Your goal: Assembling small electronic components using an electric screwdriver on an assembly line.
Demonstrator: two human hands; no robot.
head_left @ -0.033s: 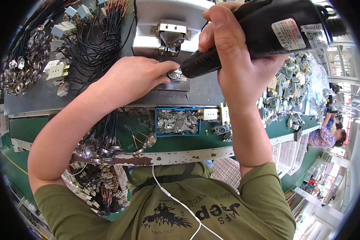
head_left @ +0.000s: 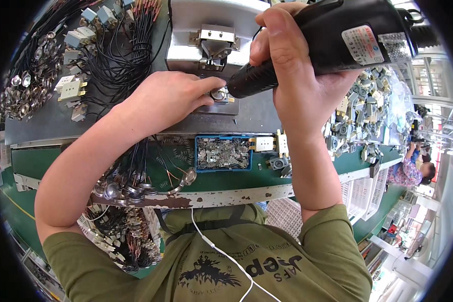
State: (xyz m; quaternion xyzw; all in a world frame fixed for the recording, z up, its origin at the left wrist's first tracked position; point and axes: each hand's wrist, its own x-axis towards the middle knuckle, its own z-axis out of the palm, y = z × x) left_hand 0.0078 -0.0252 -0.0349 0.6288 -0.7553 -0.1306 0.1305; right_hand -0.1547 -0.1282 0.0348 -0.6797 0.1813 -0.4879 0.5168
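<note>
No visible change, same step: right hand (head_left: 304,75) clamped round black tool (head_left: 332,38) beside small part (head_left: 219,94); left hand (head_left: 168,98) at part, can't tell if pinching.

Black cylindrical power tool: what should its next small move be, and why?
Perhaps ease the black cylindrical power tool nose-first onto the small silver metal part: the right hand holds it close beside the part, which the left hand appears to pinch; contact is unclear.

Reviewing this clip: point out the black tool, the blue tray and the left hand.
Black tool (head_left: 331,39): head view, on its thick body.
Blue tray (head_left: 223,170): head view, on its near rim.
Left hand (head_left: 171,99): head view, on its back.
</note>
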